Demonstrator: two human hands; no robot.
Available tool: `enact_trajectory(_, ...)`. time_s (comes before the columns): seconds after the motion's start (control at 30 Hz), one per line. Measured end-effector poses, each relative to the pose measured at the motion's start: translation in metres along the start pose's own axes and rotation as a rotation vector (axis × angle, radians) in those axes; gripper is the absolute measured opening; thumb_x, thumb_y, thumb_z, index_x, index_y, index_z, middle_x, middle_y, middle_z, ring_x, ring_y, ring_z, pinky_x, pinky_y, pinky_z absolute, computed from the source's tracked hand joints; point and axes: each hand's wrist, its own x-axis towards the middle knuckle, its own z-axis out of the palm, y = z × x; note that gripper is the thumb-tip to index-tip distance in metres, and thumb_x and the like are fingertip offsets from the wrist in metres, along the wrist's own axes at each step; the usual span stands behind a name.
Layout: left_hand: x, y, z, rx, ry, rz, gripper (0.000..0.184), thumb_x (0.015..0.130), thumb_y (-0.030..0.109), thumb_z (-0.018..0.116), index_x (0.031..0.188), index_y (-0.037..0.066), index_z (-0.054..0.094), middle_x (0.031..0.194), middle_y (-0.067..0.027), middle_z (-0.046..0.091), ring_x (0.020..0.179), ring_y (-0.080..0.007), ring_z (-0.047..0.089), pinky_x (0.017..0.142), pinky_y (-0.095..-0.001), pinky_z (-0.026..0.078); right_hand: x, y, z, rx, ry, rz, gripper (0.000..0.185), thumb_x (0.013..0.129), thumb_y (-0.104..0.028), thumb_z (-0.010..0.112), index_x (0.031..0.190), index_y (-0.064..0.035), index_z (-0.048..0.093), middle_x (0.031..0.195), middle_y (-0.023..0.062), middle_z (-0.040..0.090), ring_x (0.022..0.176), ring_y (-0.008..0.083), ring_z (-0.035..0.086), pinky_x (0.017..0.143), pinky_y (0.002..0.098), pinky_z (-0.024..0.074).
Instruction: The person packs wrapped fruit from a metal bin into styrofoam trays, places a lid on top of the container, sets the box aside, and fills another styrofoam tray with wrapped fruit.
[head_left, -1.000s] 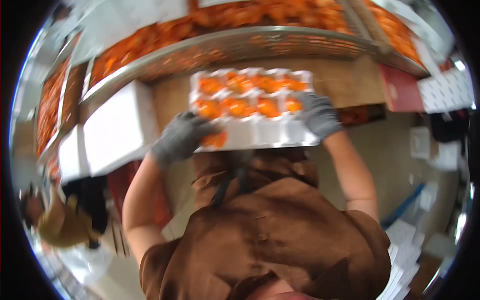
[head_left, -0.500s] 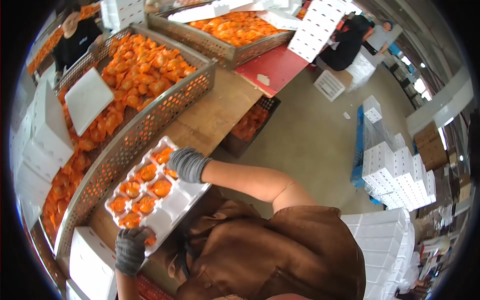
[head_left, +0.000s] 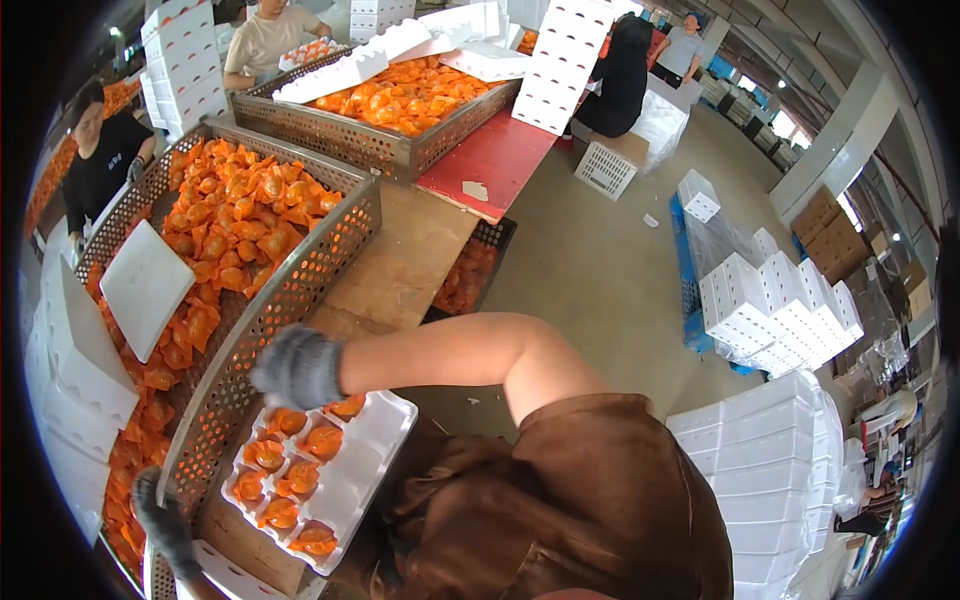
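Note:
A white foam tray [head_left: 365, 450] lies slanted in front of my body, with several orange-wrapped round items in its pockets; the pockets on the side nearer me hold nothing. My right hand [head_left: 298, 368], in a grey glove, hovers over the tray's far end beside the perforated metal bin [head_left: 270, 315]; its fingers are smeared and point down. My left hand [head_left: 165, 522], in a darker grey glove, reaches over the bin's rim at the lower left, fingers slightly apart, near the wrapped items [head_left: 150, 430]. No item shows in it.
A loose white lid [head_left: 147, 288] rests on the bin's heap. Beyond stand a second bin [head_left: 400, 150], a red board [head_left: 490, 165] and stacked white boxes [head_left: 560, 65]. Co-workers are at the upper left and upper right. White cartons [head_left: 770, 310] stand on a blue pallet at right.
Both hands have let go of the tray's edges. My right hand has moved left towards the bin, my left hand left and down over its rim. The wrapped item near my left hand now sits in the tray.

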Motion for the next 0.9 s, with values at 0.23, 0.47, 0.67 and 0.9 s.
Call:
enact_trajectory(0.23, 0.035, -0.205, 0.024, -0.486, -0.4, -0.829, 0.049, 0.083, 0.016, 0.066, 0.127, 0.005, 0.048, 0.108, -0.0089, 0.058, 0.089, -0.0202, 0.056, 0.076, -0.0366, 0.047, 0.189, -0.047, 0.029, 0.324, -0.17, -0.115, 0.045, 0.075, -0.044, 0.059, 0.102, -0.0092, 0.067, 0.098, 0.0126, 0.066, 0.092, 0.0271, 0.062, 0.08, 0.0406, 0.0475)
enact_trajectory(0.47, 0.033, -0.275, 0.04, -0.575, -0.311, -1.051, 0.054, 0.076, 0.01, 0.066, 0.126, 0.004, 0.045, 0.115, -0.0173, 0.056, 0.098, -0.0241, 0.055, 0.085, -0.0376, 0.045, 0.253, -0.085, 0.065, 0.265, -0.487, -0.164, 0.045, 0.074, -0.045, 0.06, 0.102, -0.009, 0.065, 0.098, 0.0118, 0.064, 0.091, 0.0257, 0.061, 0.08, 0.0392, 0.0475)
enact_trajectory(0.67, 0.049, -0.198, 0.019, 0.681, -0.103, -0.617, 0.07, 0.062, 0.029, 0.074, 0.119, -0.003, 0.049, 0.104, -0.0263, 0.059, 0.101, -0.0387, 0.057, 0.084, -0.0419, 0.047, 0.257, -0.083, 0.072, 0.263, -0.436, -0.189, 0.045, 0.073, -0.042, 0.062, 0.102, -0.0083, 0.062, 0.097, 0.0114, 0.063, 0.089, 0.025, 0.06, 0.079, 0.0383, 0.0477)
enact_trajectory(0.9, 0.048, -0.205, 0.004, 0.519, -0.373, -0.834, 0.054, 0.063, 0.032, 0.072, 0.099, -0.005, 0.06, 0.097, -0.0274, 0.061, 0.096, -0.0386, 0.058, 0.08, -0.0438, 0.047, 0.266, -0.083, 0.079, 0.282, -0.358, -0.197, 0.046, 0.071, -0.04, 0.065, 0.103, -0.0075, 0.06, 0.096, 0.0109, 0.062, 0.088, 0.0243, 0.059, 0.078, 0.0372, 0.0478)
